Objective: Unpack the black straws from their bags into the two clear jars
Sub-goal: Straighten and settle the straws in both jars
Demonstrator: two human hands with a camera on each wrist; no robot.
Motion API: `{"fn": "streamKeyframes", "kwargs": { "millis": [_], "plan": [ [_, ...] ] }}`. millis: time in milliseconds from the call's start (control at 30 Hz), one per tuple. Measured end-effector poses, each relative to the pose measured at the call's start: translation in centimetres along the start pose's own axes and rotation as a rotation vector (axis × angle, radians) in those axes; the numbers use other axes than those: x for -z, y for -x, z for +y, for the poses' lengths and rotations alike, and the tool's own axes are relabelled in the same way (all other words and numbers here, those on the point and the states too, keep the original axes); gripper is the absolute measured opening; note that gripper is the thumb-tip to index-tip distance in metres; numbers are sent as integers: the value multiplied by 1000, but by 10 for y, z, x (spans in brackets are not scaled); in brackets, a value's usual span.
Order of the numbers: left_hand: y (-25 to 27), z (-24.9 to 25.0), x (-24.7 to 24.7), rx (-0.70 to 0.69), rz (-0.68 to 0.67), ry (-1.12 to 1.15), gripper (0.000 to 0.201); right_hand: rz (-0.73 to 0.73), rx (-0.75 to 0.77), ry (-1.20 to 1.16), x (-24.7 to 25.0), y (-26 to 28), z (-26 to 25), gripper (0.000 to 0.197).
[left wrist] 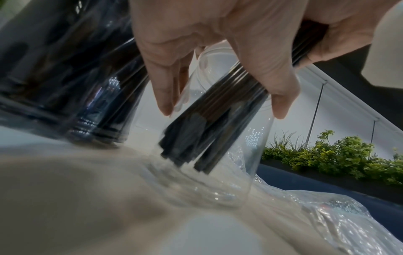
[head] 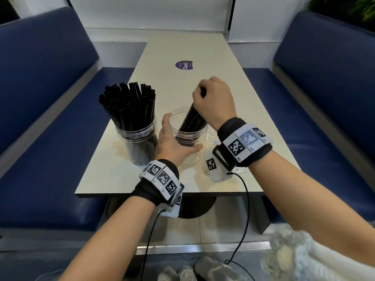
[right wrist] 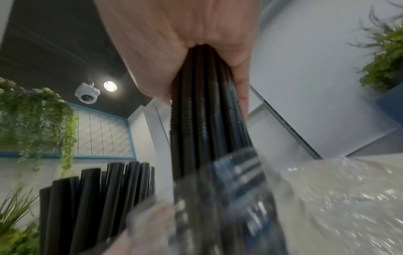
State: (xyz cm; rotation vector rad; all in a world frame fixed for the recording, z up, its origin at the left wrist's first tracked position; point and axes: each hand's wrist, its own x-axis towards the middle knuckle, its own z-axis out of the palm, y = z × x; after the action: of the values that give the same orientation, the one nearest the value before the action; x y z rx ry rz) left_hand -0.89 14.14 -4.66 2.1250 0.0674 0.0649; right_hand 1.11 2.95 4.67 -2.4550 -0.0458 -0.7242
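Two clear jars stand on the pale table (head: 203,57). The left jar (head: 140,147) is packed with upright black straws (head: 127,104). My left hand (head: 180,134) grips the right jar (head: 189,136) from the near side, fingers and thumb around its wall (left wrist: 220,181). My right hand (head: 205,94) holds a bundle of black straws (head: 192,118) in a fist above that jar. The bundle slants down into the jar mouth. In the left wrist view the straw ends (left wrist: 185,155) hang short of the jar's bottom. The right wrist view shows the gripped bundle (right wrist: 205,112).
A crumpled clear plastic bag (head: 211,138) lies on the table right of the held jar, also seen as the bag (left wrist: 340,217). A round purple sticker (head: 184,64) marks the far half of the table. Blue benches (head: 50,98) flank both sides.
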Motion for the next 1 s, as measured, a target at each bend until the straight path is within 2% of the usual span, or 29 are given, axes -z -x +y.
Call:
{"fn": "streamKeyframes", "kwargs": {
  "millis": [100, 200, 267, 433, 633, 833, 933, 1000],
  "plan": [
    [-1, -1, 1, 2, 13, 5, 115, -8, -40, -42, 3, -8, -4, 28],
    [-2, -1, 1, 17, -1, 6, 115, -109, -1, 173, -4, -2, -2, 33],
    [-3, -1, 1, 25, -6, 8, 116, -115, 52, 244, -5, -2, 1, 36],
    [-3, -1, 1, 26, -6, 0, 116, -246, 39, 135, -2, -10, 7, 40],
    [-2, 0, 2, 25, -7, -6, 116, -118, -60, -22, -5, -11, 2, 24],
    [-2, 1, 4, 32, -7, 10, 112, -2, -174, -231, -5, -9, -3, 22],
    [-2, 0, 3, 19, 0, 5, 115, 18, -184, -258, -8, -1, -2, 33],
    [-2, 0, 2, 27, -3, 8, 116, 121, -199, -418, -7, 9, -3, 55]
  ]
}}
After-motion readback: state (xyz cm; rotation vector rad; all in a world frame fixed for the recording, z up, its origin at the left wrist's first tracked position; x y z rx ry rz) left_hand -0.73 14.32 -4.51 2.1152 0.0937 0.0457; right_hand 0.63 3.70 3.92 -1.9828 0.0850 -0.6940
